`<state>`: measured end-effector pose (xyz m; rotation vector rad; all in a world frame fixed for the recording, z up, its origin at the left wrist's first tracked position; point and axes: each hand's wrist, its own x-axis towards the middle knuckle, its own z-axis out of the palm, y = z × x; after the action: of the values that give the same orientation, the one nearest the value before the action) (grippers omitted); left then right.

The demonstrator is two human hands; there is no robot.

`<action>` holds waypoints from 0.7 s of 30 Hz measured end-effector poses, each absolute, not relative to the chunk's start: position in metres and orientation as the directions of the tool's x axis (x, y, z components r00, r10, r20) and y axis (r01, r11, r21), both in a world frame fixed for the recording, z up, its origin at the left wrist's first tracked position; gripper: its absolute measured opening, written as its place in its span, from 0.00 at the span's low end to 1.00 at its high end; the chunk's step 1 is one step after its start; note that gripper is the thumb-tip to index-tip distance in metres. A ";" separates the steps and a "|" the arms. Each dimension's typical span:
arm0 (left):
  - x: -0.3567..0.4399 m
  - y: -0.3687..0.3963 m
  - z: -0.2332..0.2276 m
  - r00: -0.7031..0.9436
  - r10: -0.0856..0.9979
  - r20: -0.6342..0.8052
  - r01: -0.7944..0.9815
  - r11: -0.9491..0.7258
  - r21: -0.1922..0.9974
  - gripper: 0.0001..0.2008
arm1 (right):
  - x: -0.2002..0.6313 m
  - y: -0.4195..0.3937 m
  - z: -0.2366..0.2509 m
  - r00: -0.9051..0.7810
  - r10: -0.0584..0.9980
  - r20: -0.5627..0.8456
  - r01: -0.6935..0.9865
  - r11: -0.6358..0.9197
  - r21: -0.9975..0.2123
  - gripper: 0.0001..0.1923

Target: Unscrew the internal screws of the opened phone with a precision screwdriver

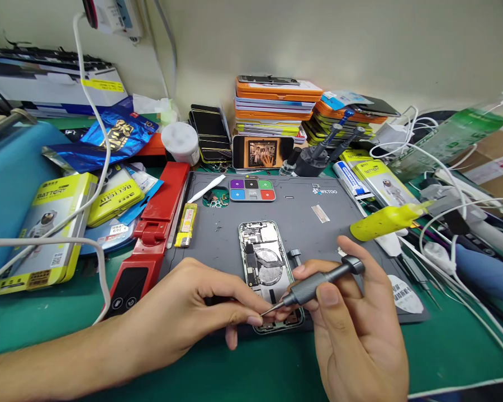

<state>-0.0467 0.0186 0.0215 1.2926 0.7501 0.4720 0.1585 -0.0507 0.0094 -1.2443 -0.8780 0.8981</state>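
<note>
An opened phone lies face down on a grey work mat, its insides showing. My right hand holds a grey precision screwdriver, tip pointing down-left at the phone's lower end. My left hand rests on the mat at the phone's lower left corner, thumb and forefinger pinched together right at the screwdriver tip. Whether something tiny sits between those fingers I cannot tell. The phone's lower part is hidden behind both hands.
A coloured screw tray sits at the mat's far edge. A red tool and yellow lighter lie left, a yellow bottle and white cables right. Battery boxes, stacked phone boxes and a lit phone stand behind.
</note>
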 end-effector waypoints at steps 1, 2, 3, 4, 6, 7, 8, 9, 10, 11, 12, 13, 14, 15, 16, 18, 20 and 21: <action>-0.046 0.019 0.021 0.682 0.694 -0.230 0.088 0.234 0.968 0.07 | 0.158 -0.051 0.009 0.398 0.915 0.067 -0.073 0.104 -0.992 0.21; -0.046 0.019 0.021 0.684 0.693 -0.228 0.085 0.235 0.968 0.07 | 0.158 -0.050 0.009 0.398 0.914 0.071 -0.070 0.108 -0.992 0.21; -0.046 0.019 0.021 0.687 0.692 -0.222 0.080 0.231 0.970 0.07 | 0.158 -0.050 0.009 0.398 0.914 0.075 -0.067 0.111 -0.992 0.21; -0.045 0.020 0.022 0.690 0.690 -0.216 0.077 0.227 0.971 0.07 | 0.158 -0.050 0.009 0.398 0.914 0.078 -0.064 0.113 -0.992 0.21; -0.045 0.020 0.022 0.697 0.687 -0.205 0.073 0.217 0.973 0.08 | 0.158 -0.051 0.009 0.400 0.912 0.090 -0.050 0.120 -0.991 0.21; -0.046 0.021 0.022 0.702 0.683 -0.202 0.072 0.214 0.974 0.08 | 0.158 -0.051 0.008 0.400 0.911 0.097 -0.041 0.123 -0.992 0.21; -0.046 0.021 0.021 0.702 0.683 -0.200 0.073 0.211 0.975 0.08 | 0.158 -0.052 0.008 0.400 0.911 0.103 -0.033 0.127 -0.991 0.22; -0.047 0.021 0.021 0.702 0.684 -0.199 0.073 0.209 0.975 0.08 | 0.158 -0.052 0.009 0.400 0.910 0.107 -0.028 0.128 -0.991 0.22; -0.047 0.021 0.021 0.702 0.684 -0.200 0.075 0.208 0.975 0.08 | 0.158 -0.053 0.009 0.401 0.910 0.108 -0.025 0.129 -0.991 0.22; -0.048 0.021 0.021 0.701 0.684 -0.202 0.079 0.207 0.975 0.08 | 0.158 -0.053 0.009 0.402 0.909 0.108 -0.024 0.128 -0.991 0.22; -0.048 0.021 0.021 0.702 0.682 -0.204 0.083 0.207 0.975 0.08 | 0.157 -0.053 0.009 0.404 0.908 0.111 -0.022 0.131 -0.991 0.22; -0.048 0.020 0.021 0.705 0.679 -0.204 0.083 0.207 0.975 0.09 | 0.157 -0.054 0.009 0.406 0.906 0.117 -0.016 0.135 -0.991 0.21; -0.048 0.020 0.021 0.706 0.678 -0.204 0.083 0.207 0.975 0.09 | 0.157 -0.054 0.009 0.410 0.903 0.125 -0.004 0.138 -0.990 0.21; -0.049 0.020 0.021 0.708 0.676 -0.205 0.083 0.208 0.975 0.09 | 0.157 -0.053 0.009 0.416 0.899 0.136 0.014 0.143 -0.990 0.21; -0.049 0.019 0.021 0.707 0.677 -0.204 0.082 0.208 0.975 0.09 | 0.156 -0.053 0.009 0.422 0.895 0.148 0.036 0.147 -0.988 0.20; -0.048 0.019 0.021 0.702 0.683 -0.200 0.079 0.204 0.976 0.08 | 0.156 -0.053 0.009 0.433 0.885 0.170 0.077 0.151 -0.985 0.20; -0.048 0.019 0.021 0.695 0.691 -0.199 0.082 0.199 0.977 0.07 | 0.157 -0.053 0.009 0.441 0.878 0.184 0.106 0.153 -0.983 0.21; -0.047 0.019 0.021 0.693 0.693 -0.197 0.083 0.196 0.977 0.07 | 0.157 -0.054 0.009 0.445 0.875 0.190 0.118 0.153 -0.981 0.21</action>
<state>-0.0475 0.0191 0.0205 1.3262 0.7248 0.4844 0.1567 -0.0536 0.0093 -1.3216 -0.9888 0.6952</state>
